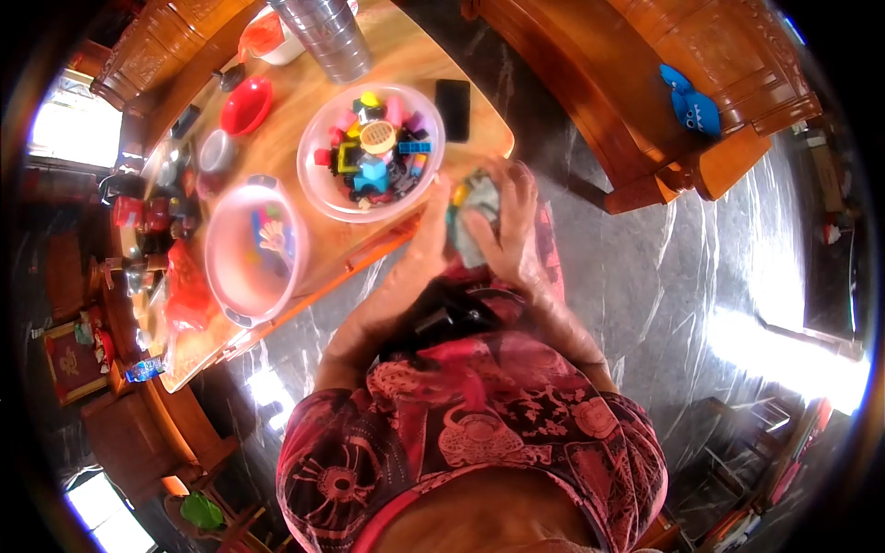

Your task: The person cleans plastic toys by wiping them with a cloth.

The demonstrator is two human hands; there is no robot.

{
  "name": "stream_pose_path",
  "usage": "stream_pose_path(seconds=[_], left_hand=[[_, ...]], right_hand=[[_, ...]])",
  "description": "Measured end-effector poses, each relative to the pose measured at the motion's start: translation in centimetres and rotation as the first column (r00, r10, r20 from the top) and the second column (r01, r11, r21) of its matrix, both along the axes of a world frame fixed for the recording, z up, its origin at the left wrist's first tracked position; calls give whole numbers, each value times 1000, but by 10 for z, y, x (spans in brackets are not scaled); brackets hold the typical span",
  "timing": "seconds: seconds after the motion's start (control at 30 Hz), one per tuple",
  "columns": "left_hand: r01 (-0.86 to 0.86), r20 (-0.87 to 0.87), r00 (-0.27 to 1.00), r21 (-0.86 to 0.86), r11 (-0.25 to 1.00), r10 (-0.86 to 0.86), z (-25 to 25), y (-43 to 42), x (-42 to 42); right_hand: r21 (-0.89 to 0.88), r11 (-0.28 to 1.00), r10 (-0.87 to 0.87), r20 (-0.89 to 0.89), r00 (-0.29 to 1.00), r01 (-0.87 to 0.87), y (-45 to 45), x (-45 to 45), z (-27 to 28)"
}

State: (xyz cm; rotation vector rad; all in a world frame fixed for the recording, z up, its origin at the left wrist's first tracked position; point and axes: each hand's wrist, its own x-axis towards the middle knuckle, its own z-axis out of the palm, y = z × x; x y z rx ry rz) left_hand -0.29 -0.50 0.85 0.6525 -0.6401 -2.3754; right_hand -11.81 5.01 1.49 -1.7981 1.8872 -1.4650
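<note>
Both hands meet over my lap at the table's edge, just right of the bowl of toys. My right hand [513, 221] is closed round a grey-green cloth [479, 203], pressing it inward. On the other side of the cloth, my left hand [433, 221] grips a small yellow and teal piece [458, 195], partly covered by the cloth and blurred, so its exact kind is unclear. Beside my left hand stands a translucent round bowl [318, 198], heaped with colourful toy blocks and small toy parts [373, 170].
On the wooden table [406, 55] are a pink-white basin [226, 286] with a few items inside, a black phone [453, 109], a red bowl [247, 104] and a metal tumbler [327, 41]. A wooden bench [590, 92] at right bears a blue shark toy [693, 106].
</note>
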Motion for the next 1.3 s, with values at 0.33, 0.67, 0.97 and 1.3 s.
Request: stream_pose_path(seconds=[0.33, 0.67, 0.97, 1.3], left_hand=[[-51, 61, 997, -15, 999, 52, 2, -6, -1], [-30, 71, 997, -111, 993, 38, 7, -5, -7], [26, 115, 993, -122, 992, -11, 7, -3, -7], [184, 124, 978, -105, 977, -170, -10, -4, 4]], right_hand=[[65, 983, 173, 1, 985, -172, 12, -7, 9], [109, 985, 121, 121, 985, -134, 19, -15, -9], [13, 999, 25, 275, 961, -29, 7, -6, -7], [-24, 990, -103, 530, 842, 136, -2, -13, -21]])
